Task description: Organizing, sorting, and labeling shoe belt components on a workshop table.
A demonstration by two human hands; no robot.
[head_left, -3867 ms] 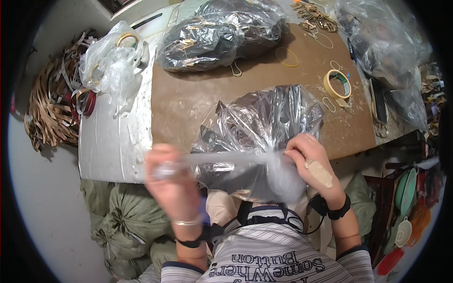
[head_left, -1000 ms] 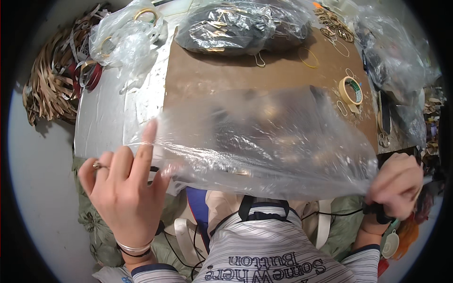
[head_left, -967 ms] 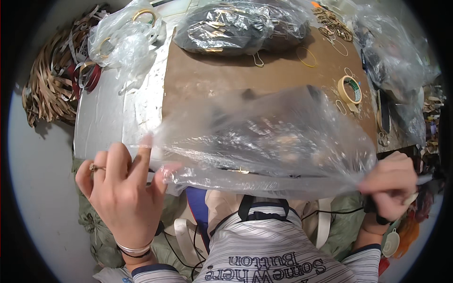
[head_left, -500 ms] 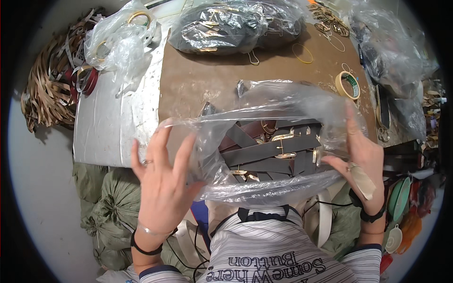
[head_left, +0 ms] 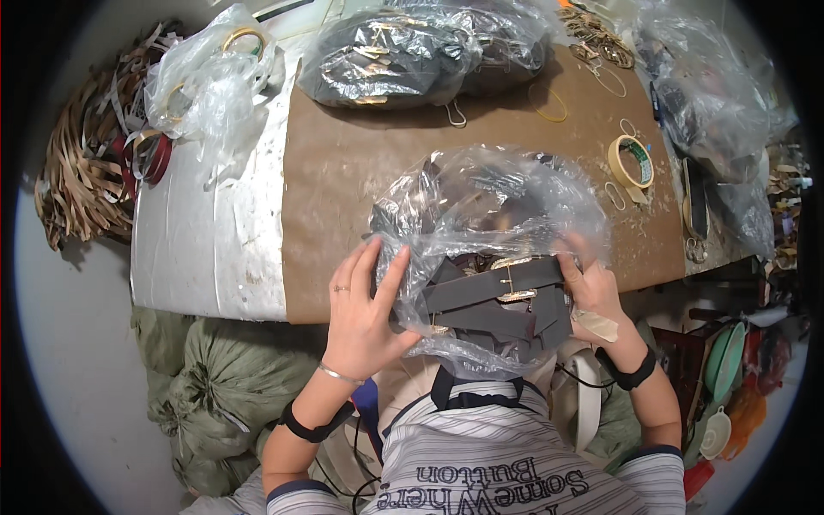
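- so the open clear bag sits at the near edge of the desk, front lip seemingly past it, dark straps with gold buckles inside
- left hand: fingers spread, against the bag's left side
- right hand: fingers bent at its right side, can't tell if they're pinching anything
- imo straps could slide off the desk if that lip sags, or a buckle snags the thin plastic

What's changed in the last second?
The bag, stretched sideways a second ago, now gapes open, showing dark straps. The left hand moved right; the right hand let go of the bunched end and moved left. Both touch the bag's sides. The tape roll and far bundle stayed put.
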